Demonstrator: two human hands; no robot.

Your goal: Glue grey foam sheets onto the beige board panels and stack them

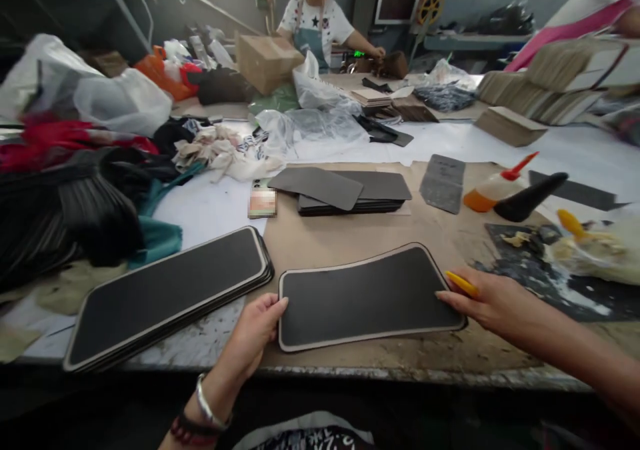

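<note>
1. Nearest you: your printed shirt front (310, 431), below the held panel (360, 303).
2. Left of the panel: a stack of similar pale-bordered panels (170, 297).
3. At the panel's left end: your left hand (257, 323), pinching the edge, thumb on top.
4. Behind the panel: grey plates (355, 193), one askew on top.
5. Between your hands: the panel, slightly bowed. Step in hand, by judgement: handling it by both ends; the next move seems to call for even support against flexing.
6. At the panel's right end: your right hand (480, 303), gripping the edge, a yellow object (463, 283) between its fingers.
</note>
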